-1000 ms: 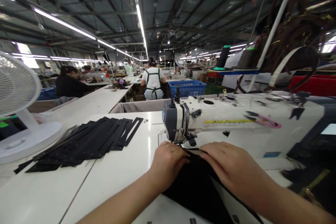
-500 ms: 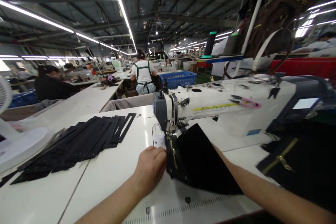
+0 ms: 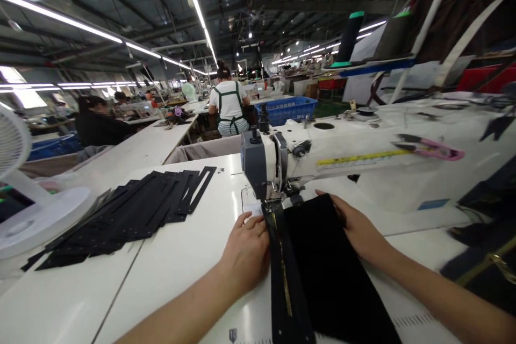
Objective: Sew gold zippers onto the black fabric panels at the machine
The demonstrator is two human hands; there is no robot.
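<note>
The left hand [image 3: 245, 250] is lying open and flat on the white desk [image 3: 181, 258], its fingertips pressing the edge of the black zipper tape with brass teeth [image 3: 282, 271], apparently to line it up under the foot of the white sewing machine [image 3: 342, 158] just ahead of them. The right hand [image 3: 357, 226], also open, is flattening the black fabric panel [image 3: 322, 263] lying between the hands. Black cut strips [image 3: 133, 215] are lying well left of the left hand.

The single head-worn camera looks forward and somewhat down from close behind the left hand [image 3: 245, 250] and right hand [image 3: 357, 228] at the sewing machine [image 3: 363, 156], its wide view taking in the table [image 3: 181, 258] and the hall [image 3: 258, 21] beyond.
</note>
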